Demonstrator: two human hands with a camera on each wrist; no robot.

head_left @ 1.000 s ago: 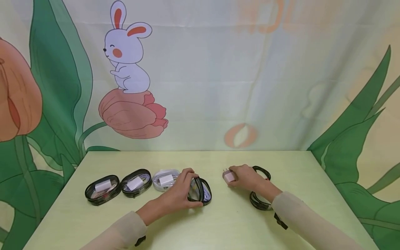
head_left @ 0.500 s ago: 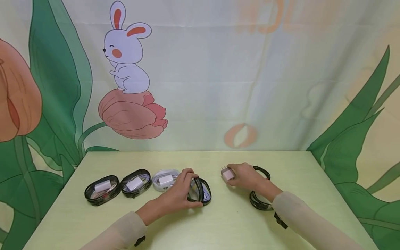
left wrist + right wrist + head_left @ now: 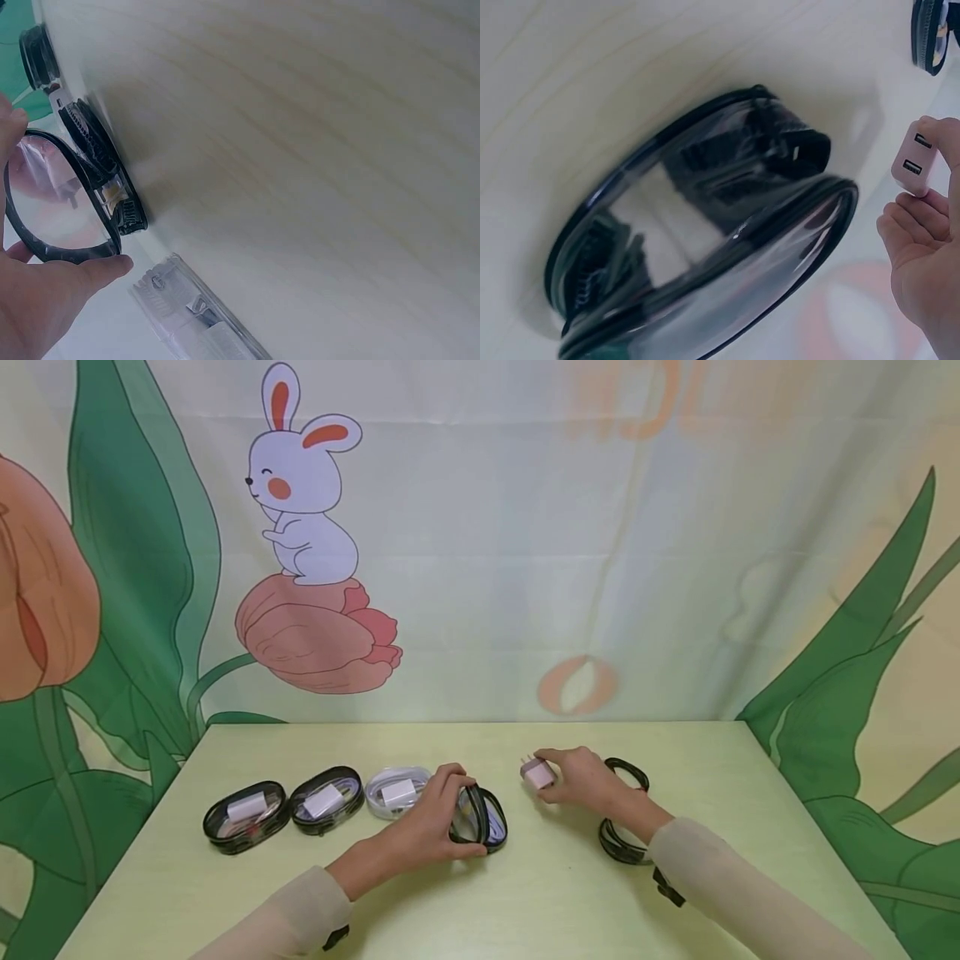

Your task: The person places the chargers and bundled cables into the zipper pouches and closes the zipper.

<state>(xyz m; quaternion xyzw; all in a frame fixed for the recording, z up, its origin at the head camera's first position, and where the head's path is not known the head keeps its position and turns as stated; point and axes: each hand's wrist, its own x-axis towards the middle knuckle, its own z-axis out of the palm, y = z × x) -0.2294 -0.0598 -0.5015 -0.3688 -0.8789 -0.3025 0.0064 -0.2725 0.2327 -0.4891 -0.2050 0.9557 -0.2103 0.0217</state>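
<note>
My left hand [image 3: 427, 828] holds the lid of a clear zip pouch [image 3: 497, 821] with black trim, thumb and fingers at its rim. The lid stands raised, and a cable shows inside the pouch. In the left wrist view, the thumb presses the lower edge of the lid [image 3: 75, 253]. My right hand [image 3: 588, 781] pinches a pale pink charger plug [image 3: 537, 773] above the table, its metal prongs pointing up and away. Two USB ports show on the charger [image 3: 914, 161] in the right wrist view. Beneath the right wrist lies another black-trimmed clear pouch [image 3: 705, 217], lid raised.
Left of my left hand, two black-trimmed pouches [image 3: 245, 816] [image 3: 327, 799] and a white-trimmed pouch [image 3: 397, 792] stand in a row, each with a white charger plug inside. A printed cloth [image 3: 480, 568] hangs behind the table's [image 3: 540, 910] far edge.
The right hand has carried the pink charger plug a little left and slightly toward the back, toward the held pouch. The left hand and its pouch look unmoved.
</note>
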